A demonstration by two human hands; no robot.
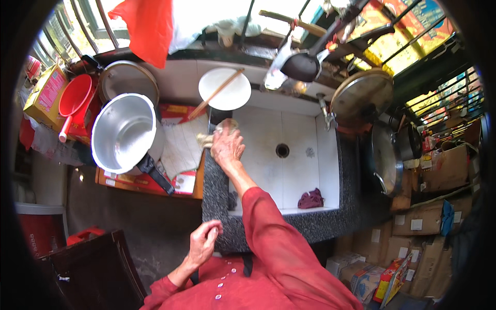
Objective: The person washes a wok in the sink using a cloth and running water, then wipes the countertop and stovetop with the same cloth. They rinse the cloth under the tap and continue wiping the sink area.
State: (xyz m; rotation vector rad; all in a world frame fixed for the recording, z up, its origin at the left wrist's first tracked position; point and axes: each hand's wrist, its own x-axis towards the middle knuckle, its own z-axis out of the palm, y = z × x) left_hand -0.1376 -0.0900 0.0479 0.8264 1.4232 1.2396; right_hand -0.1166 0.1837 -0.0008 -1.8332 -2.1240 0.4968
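My right hand (pixel 228 146) reaches across to the left ledge of the sink and presses on a pale, damp-looking cloth (pixel 205 140). Part of the cloth is hidden beneath the palm, and some of it shows beyond the fingers. My left hand (pixel 204 241) hovers by the front left corner of the dark speckled stone rim (pixel 228 232), fingers curled, with nothing visible in it. White tiles line the sink (pixel 259 174), which has a round drain (pixel 282 150). A bunched purple cloth (pixel 311 198) lies in its front right corner. Behind my right hand stands a white plate (pixel 228 95) with wooden chopsticks (pixel 217 93) across it.
Left of the sink, a metal pot (pixel 124 133) with a black handle tilts on a low table beside a worn board (pixel 184 145). A red dipper (pixel 75 97) is farther left. A tap (pixel 325 110), a pot lid (pixel 362 99) and a wok (pixel 387 159) flank the right side. A ladle (pixel 300 66) hangs above.
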